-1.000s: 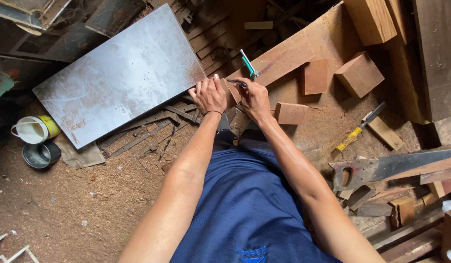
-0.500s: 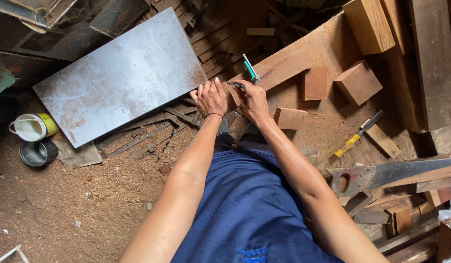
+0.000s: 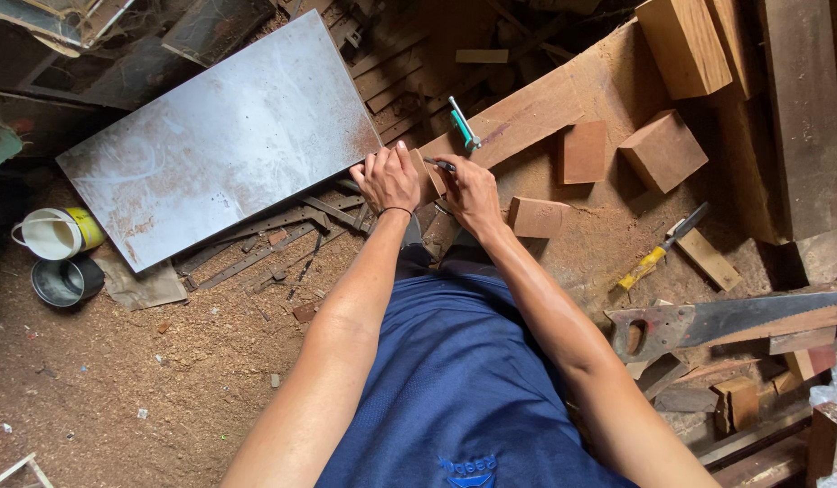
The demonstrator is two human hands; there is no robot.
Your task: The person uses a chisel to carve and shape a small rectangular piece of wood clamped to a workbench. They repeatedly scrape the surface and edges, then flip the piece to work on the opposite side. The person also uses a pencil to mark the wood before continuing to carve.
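**Two hands on a small wood block at the edge of a dusty bench**

A big grey metal sheet (image 3: 224, 140) lies tilted over scrap strips on the sawdust floor, its lower right corner just beside the person's left hand. To the right runs a long wooden plank (image 3: 527, 113), set at a slant on the sawdust-covered work surface (image 3: 608, 244). A rusty handsaw (image 3: 717, 321) lies across the right side, handle toward the person. Further up sit several squared wood offcuts (image 3: 663, 149), well apart from the hands, and one smaller reddish block (image 3: 536, 217) lies just beside the right wrist.

At the far left stand a white and yellow bucket (image 3: 57, 232) and a dark round bowl (image 3: 64, 280), touching or nearly so. A yellow-handled chisel (image 3: 658, 248) rests near the saw's handle end.

The left hand (image 3: 387, 176) lies palm down, fingers together, pressing on a small wood piece (image 3: 425, 173) at the near end of the plank. The right hand (image 3: 468, 190) pinches a thin dark pencil-like tool (image 3: 441, 164), its tip on that same piece. A green-handled tool (image 3: 462, 125) lies on the plank just above the hands.
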